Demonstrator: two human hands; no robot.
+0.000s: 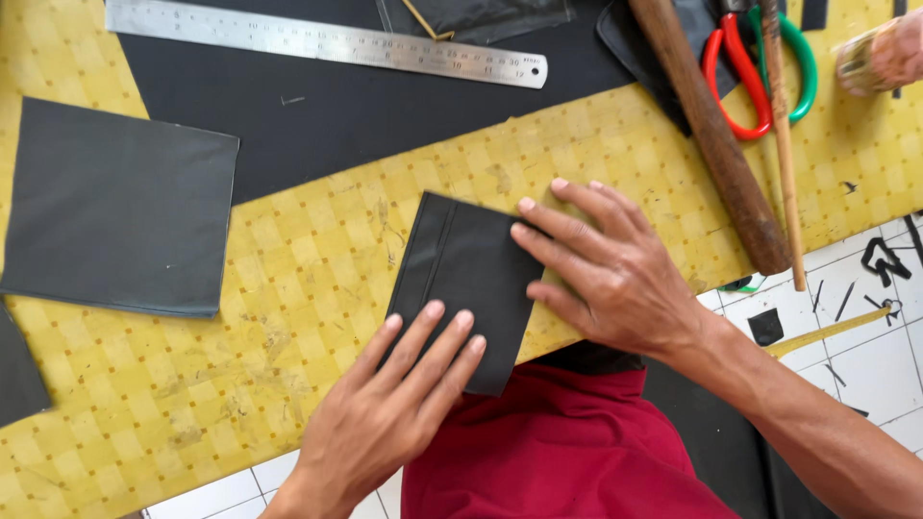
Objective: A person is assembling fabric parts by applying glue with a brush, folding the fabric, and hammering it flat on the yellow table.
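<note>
A small black leather-like piece (460, 279) with stitched lines along its left side lies flat on the yellow checked table cover (317, 259), near the front edge. My left hand (394, 408) presses on its lower part with the fingers laid flat and close together. My right hand (606, 269) rests on its right edge with the fingers spread, pressing it down. Neither hand grips anything.
A steel ruler (327, 40) lies on a large black sheet (365, 115) at the back. A dark grey square piece (120, 207) sits at left. At right are a wooden handle (716, 135), a thin stick (784, 144), red-and-green scissors (760, 67), and another person's hand (889, 53).
</note>
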